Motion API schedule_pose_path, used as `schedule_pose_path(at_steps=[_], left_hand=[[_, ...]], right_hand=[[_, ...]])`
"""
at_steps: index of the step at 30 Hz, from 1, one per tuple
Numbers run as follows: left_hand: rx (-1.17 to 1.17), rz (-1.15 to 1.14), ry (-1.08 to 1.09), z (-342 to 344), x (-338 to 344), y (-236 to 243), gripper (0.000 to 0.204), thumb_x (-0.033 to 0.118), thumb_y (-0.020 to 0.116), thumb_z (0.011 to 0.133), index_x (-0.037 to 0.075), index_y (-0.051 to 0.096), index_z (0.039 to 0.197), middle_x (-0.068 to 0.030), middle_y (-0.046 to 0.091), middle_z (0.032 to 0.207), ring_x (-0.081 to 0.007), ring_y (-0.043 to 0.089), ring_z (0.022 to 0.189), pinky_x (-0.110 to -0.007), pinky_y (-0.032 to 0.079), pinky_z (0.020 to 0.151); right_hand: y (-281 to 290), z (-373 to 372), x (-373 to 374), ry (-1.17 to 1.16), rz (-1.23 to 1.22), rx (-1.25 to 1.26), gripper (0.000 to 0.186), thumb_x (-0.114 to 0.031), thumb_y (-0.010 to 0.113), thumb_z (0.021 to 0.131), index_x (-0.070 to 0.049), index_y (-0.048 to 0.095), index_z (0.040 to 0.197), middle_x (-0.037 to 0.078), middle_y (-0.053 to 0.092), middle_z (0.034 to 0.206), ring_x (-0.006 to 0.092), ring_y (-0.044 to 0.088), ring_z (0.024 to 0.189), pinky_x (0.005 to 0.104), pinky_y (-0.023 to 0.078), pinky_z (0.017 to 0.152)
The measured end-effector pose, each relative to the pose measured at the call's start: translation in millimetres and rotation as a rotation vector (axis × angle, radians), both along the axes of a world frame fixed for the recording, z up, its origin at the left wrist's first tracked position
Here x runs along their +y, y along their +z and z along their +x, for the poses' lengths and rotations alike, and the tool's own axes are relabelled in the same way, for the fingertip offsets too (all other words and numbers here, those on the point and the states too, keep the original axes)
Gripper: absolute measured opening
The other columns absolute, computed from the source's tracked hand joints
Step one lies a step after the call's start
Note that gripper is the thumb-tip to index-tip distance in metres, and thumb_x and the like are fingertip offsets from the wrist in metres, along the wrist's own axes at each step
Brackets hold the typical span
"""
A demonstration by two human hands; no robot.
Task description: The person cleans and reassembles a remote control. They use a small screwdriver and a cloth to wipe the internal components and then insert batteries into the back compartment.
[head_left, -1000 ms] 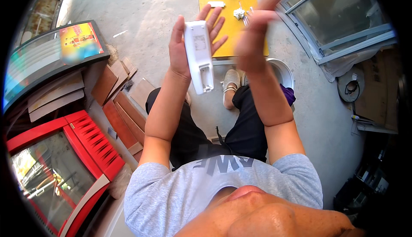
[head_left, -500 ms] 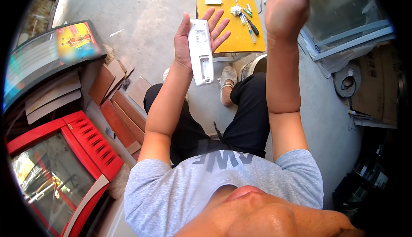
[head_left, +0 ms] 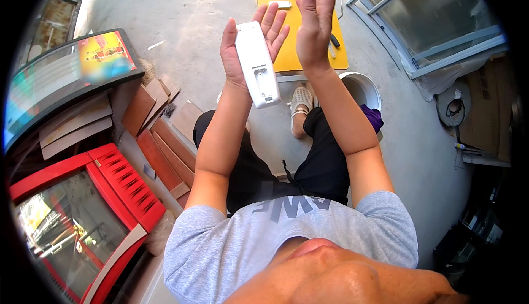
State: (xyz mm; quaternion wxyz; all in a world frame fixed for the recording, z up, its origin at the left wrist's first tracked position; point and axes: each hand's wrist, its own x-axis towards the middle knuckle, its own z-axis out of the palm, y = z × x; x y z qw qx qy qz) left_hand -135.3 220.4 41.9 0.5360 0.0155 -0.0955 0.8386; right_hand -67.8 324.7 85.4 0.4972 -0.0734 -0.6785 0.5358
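Note:
A white remote control (head_left: 252, 45) lies back up across the palm of my left hand (head_left: 234, 61), whose fingers are stretched out beneath and beside it. The battery compartment at its near end is uncovered. My right hand (head_left: 317, 23) is raised to the right of the remote, apart from it, fingers extended and nothing visible in it. Beyond both hands stands a low yellow table (head_left: 286, 56). On it lie a small white rectangular piece (head_left: 280, 4) and a dark-handled tool (head_left: 334, 41), partly hidden by my right hand.
A white bucket (head_left: 363, 86) with purple cloth at its side stands by my right leg. To the left are a red-framed glass cabinet (head_left: 129, 183), wooden boards (head_left: 160, 155) and a glass-topped case (head_left: 49, 89). A metal-framed window (head_left: 424, 34) leans at the far right.
My right hand has come down and left, nearer the remote, and now covers part of the table. The left hand still supports the remote, slightly tilted. The view has shifted a little.

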Motion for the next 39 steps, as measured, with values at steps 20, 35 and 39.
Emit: schedule_pose_path(at_steps=[20, 35, 39], left_hand=[[0.566, -0.787, 0.349, -19.7, -25.0, 1.7, 0.075, 0.058, 0.057, 0.089, 0.009, 0.034, 0.141, -0.0097, 0.05, 0.13, -0.0211, 0.051, 0.121, -0.042, 0.049, 0.095], [0.623, -0.763, 0.36, -6.6, -17.0, 0.7, 0.059, 0.02, 0.069, 0.091, 0.008, 0.032, 0.135, -0.0127, 0.048, 0.127, -0.0263, 0.053, 0.122, -0.042, 0.051, 0.096], [0.608, -0.719, 0.316, 4.6, -12.3, -4.2, 0.048, 0.013, 0.07, 0.091, 0.012, 0.037, 0.126, -0.01, 0.05, 0.124, -0.0251, 0.053, 0.123, -0.04, 0.051, 0.095]], right_hand=[[-35.9, 40.3, -22.3, 0.011, 0.185, -0.498, 0.037, -0.005, 0.072, 0.081, -0.007, 0.068, 0.118, 0.015, 0.071, 0.104, 0.0242, 0.069, 0.092, 0.0315, 0.054, 0.08], [-40.7, 33.2, -15.2, -0.277, 0.573, -0.338, 0.03, -0.015, 0.079, 0.074, -0.015, 0.071, 0.102, 0.001, 0.07, 0.097, 0.0221, 0.066, 0.088, 0.0394, 0.048, 0.086], [-44.7, 31.9, -12.2, -0.266, 0.53, -0.324, 0.025, -0.014, 0.079, 0.073, -0.015, 0.071, 0.097, -0.001, 0.068, 0.093, 0.0211, 0.063, 0.084, 0.038, 0.043, 0.086]])
